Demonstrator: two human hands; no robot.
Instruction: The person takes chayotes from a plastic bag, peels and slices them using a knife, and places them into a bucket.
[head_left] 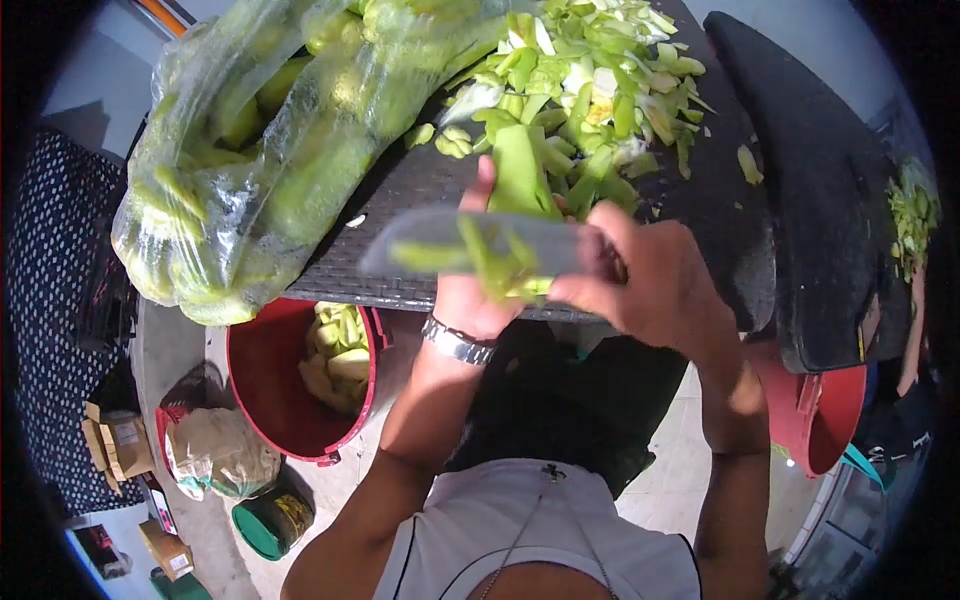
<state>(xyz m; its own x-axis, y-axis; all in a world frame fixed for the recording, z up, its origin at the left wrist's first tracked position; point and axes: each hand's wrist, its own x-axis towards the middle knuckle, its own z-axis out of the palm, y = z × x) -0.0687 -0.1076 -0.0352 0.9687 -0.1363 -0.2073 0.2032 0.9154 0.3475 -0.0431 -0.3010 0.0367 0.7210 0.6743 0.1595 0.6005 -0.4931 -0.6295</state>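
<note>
My left hand (478,290), with a metal watch at the wrist, is wrapped round a green fruit or vegetable (520,175) above the table's near edge. My right hand (650,275) grips a knife (400,245) by its handle. The wide blade is blurred and lies across in front of my left hand, with green slices on it. Beyond my hands a heap of green and whitish peelings (600,75) covers part of the dark woven table (390,215). A clear plastic bag (240,190) of green produce lies to the left.
Below the table at left stands a red bucket (290,400) holding pale pieces. Another red bucket (835,415) is at the right. A filled sack (220,450) and a green tub (265,525) sit on the floor. At far right, another person's arm (912,335) reaches toward green peelings (912,215).
</note>
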